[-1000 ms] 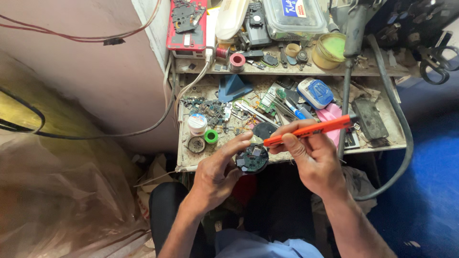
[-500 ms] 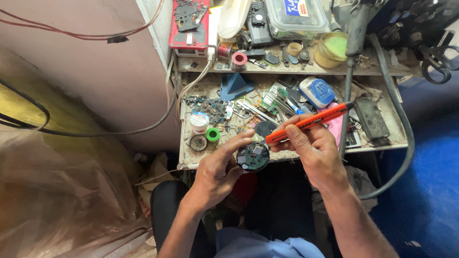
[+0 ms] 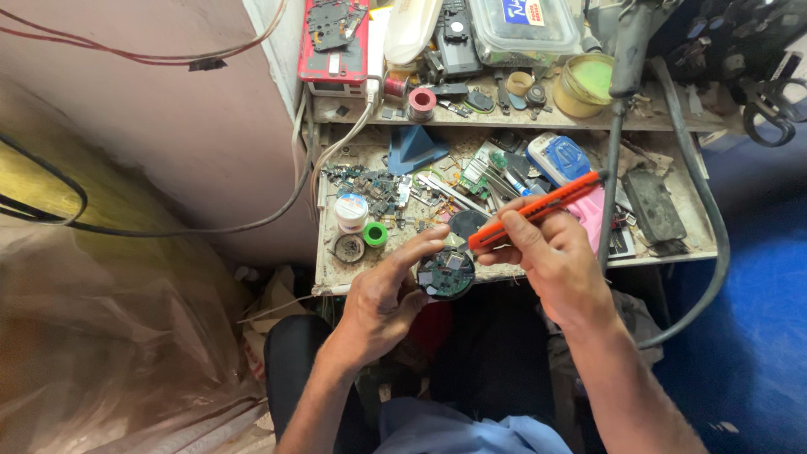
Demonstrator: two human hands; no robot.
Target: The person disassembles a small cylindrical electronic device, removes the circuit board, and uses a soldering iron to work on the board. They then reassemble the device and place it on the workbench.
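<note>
My left hand (image 3: 388, 294) holds a small round circuit board (image 3: 446, 275) by its edge, just in front of the workbench's front edge (image 3: 336, 282). My right hand (image 3: 551, 261) grips an orange pen-shaped tool (image 3: 538, 210) like a pencil. Its lower end points down toward the round board. The tool's tip is hidden behind my fingers. Both hands sit close together above my lap.
The cluttered workbench holds a white solder pot (image 3: 351, 210), a green tape roll (image 3: 375, 234), a blue stand (image 3: 412, 147), loose boards and tweezers (image 3: 454, 193). A shelf behind carries a red board (image 3: 334, 38), a clear box (image 3: 523, 29) and a yellow-green tub (image 3: 584, 84). A black hose (image 3: 706, 219) runs at right.
The orange tool has tilted and its lower end has come down closer to the round board. My left hand keeps holding the board in about the same place.
</note>
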